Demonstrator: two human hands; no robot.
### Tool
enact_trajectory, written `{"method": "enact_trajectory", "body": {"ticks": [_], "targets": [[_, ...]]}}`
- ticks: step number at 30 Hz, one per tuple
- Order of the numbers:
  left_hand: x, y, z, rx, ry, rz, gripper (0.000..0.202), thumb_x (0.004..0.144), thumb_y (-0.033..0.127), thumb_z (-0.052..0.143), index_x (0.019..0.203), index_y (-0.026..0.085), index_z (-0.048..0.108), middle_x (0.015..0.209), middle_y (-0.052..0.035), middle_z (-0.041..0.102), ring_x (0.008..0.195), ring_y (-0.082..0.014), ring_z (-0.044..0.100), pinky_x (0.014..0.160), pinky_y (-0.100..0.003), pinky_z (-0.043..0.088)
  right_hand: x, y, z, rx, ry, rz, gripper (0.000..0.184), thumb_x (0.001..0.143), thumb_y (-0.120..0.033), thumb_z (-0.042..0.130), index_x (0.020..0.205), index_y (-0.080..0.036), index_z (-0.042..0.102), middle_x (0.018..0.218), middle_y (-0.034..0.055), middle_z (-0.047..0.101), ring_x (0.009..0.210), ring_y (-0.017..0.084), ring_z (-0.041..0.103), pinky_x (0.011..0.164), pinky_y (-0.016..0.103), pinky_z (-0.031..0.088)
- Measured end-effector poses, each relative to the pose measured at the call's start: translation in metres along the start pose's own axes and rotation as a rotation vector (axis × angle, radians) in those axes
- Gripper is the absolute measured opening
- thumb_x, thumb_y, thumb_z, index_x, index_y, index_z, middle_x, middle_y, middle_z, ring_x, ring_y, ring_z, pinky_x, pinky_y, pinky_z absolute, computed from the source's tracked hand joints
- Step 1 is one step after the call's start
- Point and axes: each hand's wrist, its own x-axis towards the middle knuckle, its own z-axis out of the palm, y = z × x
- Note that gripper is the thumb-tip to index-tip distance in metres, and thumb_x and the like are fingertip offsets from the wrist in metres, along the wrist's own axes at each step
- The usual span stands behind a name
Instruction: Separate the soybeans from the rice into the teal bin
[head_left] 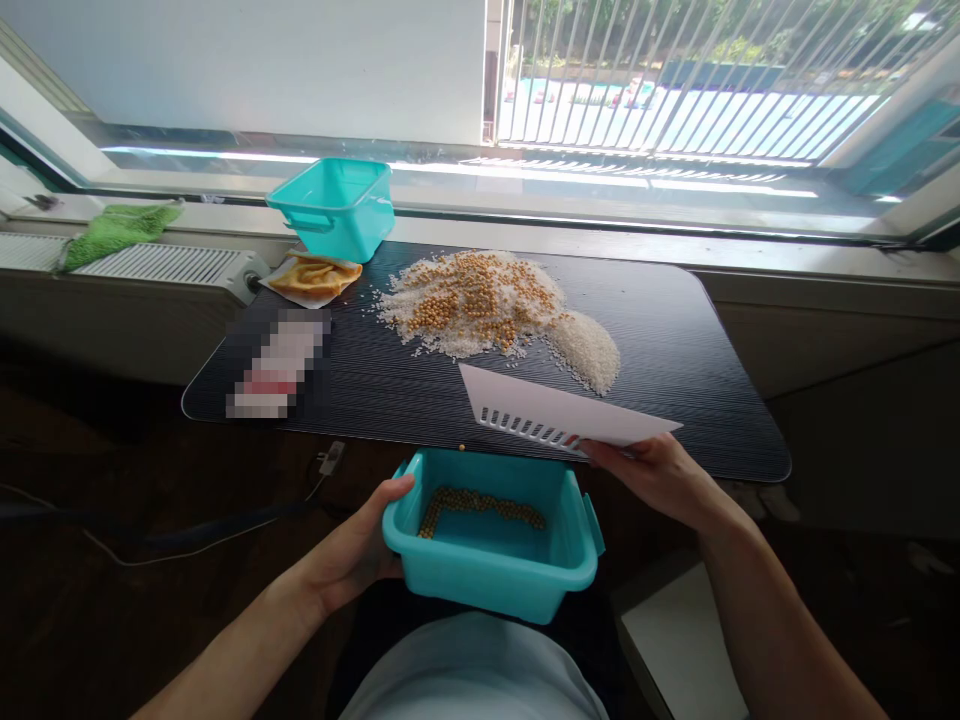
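My left hand (358, 548) grips the left rim of a teal tub (491, 570) held over my lap at the table's near edge; a row of yellow beans (480, 503) lies inside it. My right hand (656, 472) pinches a white slotted card (559, 414), tilted over the tub. One bean (462, 447) sits at the table's edge. A heap of white rice mixed with yellow beans (476, 302) lies on the black table (675, 350), with a smaller pile of plain rice (589, 348) to its right.
A second teal tub (335, 205) stands at the table's back left, beside a yellow cloth on paper (315, 277). A blurred package (276, 364) lies at the left. A green cloth (112, 232) rests on the radiator. A window sill runs behind.
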Motion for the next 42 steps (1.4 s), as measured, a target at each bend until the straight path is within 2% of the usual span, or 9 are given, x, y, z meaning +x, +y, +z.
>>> {"method": "enact_trajectory", "body": {"ticks": [4, 8, 10, 13, 16, 22, 30, 35, 42], "targets": [[-0.004, 0.000, -0.004, -0.005, 0.011, 0.006, 0.066, 0.078, 0.059, 0.055, 0.132, 0.020, 0.052, 0.104, -0.0095, 0.074, 0.095, -0.0281, 0.066, 0.079, -0.037, 0.051, 0.011, -0.008, 0.016, 0.009, -0.084, -0.018, 0.029, 0.087, -0.040, 0.056, 0.099, -0.018, 0.072, 0.090, 0.0027, 0.075, 0.084, 0.022, 0.068, 0.075, 0.031, 0.057], [-0.007, 0.000, -0.008, -0.014, 0.000, 0.016, 0.066, 0.080, 0.060, 0.053, 0.130, 0.018, 0.054, 0.095, -0.0095, 0.075, 0.092, -0.0274, 0.066, 0.083, -0.039, 0.051, 0.013, -0.016, 0.014, -0.032, -0.166, -0.011, 0.028, 0.086, -0.042, 0.057, 0.090, -0.018, 0.072, 0.081, 0.0023, 0.073, 0.074, 0.020, 0.066, 0.064, 0.028, 0.055], [-0.007, 0.000, -0.009, -0.011, 0.013, 0.023, 0.065, 0.080, 0.060, 0.053, 0.132, 0.019, 0.053, 0.094, -0.0088, 0.075, 0.090, -0.0265, 0.066, 0.082, -0.039, 0.051, 0.014, -0.013, 0.006, -0.032, -0.040, 0.007, 0.031, 0.084, -0.044, 0.058, 0.089, -0.018, 0.073, 0.082, 0.0035, 0.073, 0.074, 0.021, 0.066, 0.064, 0.029, 0.055], [-0.006, 0.001, -0.009, -0.004, 0.031, 0.022, 0.065, 0.080, 0.059, 0.052, 0.134, 0.022, 0.050, 0.097, -0.0085, 0.075, 0.090, -0.0265, 0.066, 0.079, -0.038, 0.050, 0.023, 0.001, -0.005, -0.045, 0.267, 0.063, 0.036, 0.081, -0.046, 0.060, 0.091, -0.015, 0.074, 0.084, 0.0061, 0.073, 0.072, 0.022, 0.066, 0.064, 0.032, 0.055], [-0.006, 0.002, -0.008, 0.004, 0.028, 0.012, 0.067, 0.080, 0.061, 0.051, 0.135, 0.022, 0.049, 0.101, -0.0093, 0.074, 0.097, -0.0290, 0.065, 0.080, -0.038, 0.050, 0.034, 0.014, -0.013, -0.120, 0.372, 0.120, 0.036, 0.078, -0.046, 0.063, 0.082, -0.012, 0.075, 0.073, 0.0051, 0.072, 0.064, 0.020, 0.064, 0.059, 0.030, 0.052], [-0.005, 0.001, -0.007, -0.008, 0.015, 0.004, 0.066, 0.081, 0.061, 0.050, 0.133, 0.020, 0.050, 0.103, -0.0095, 0.074, 0.103, -0.0301, 0.064, 0.086, -0.042, 0.049, 0.048, 0.018, -0.013, -0.197, 0.371, 0.128, 0.035, 0.077, -0.047, 0.063, 0.073, -0.014, 0.073, 0.063, 0.0022, 0.067, 0.062, 0.019, 0.062, 0.054, 0.027, 0.047], [-0.005, 0.002, -0.006, -0.006, 0.022, 0.002, 0.065, 0.081, 0.060, 0.051, 0.133, 0.021, 0.050, 0.104, -0.0090, 0.074, 0.104, -0.0301, 0.064, 0.085, -0.040, 0.049, 0.055, 0.010, -0.014, -0.193, 0.363, 0.119, 0.035, 0.077, -0.047, 0.063, 0.080, -0.014, 0.074, 0.066, 0.0024, 0.069, 0.065, 0.021, 0.064, 0.054, 0.026, 0.046], [-0.005, 0.003, -0.005, -0.009, 0.024, 0.002, 0.065, 0.081, 0.059, 0.051, 0.133, 0.021, 0.050, 0.106, -0.0095, 0.073, 0.105, -0.0301, 0.063, 0.083, -0.039, 0.050, 0.057, 0.005, -0.017, -0.226, 0.333, 0.121, 0.035, 0.077, -0.047, 0.062, 0.074, -0.015, 0.073, 0.059, 0.0017, 0.065, 0.065, 0.021, 0.063, 0.052, 0.026, 0.045], [-0.006, 0.003, -0.006, -0.018, 0.027, 0.005, 0.066, 0.079, 0.060, 0.054, 0.133, 0.023, 0.051, 0.117, -0.0101, 0.070, 0.108, -0.0305, 0.062, 0.083, -0.039, 0.050, 0.053, 0.015, -0.015, -0.156, 0.322, 0.102, 0.035, 0.077, -0.048, 0.063, 0.077, -0.015, 0.074, 0.064, 0.0021, 0.069, 0.063, 0.019, 0.063, 0.053, 0.026, 0.048]]}}
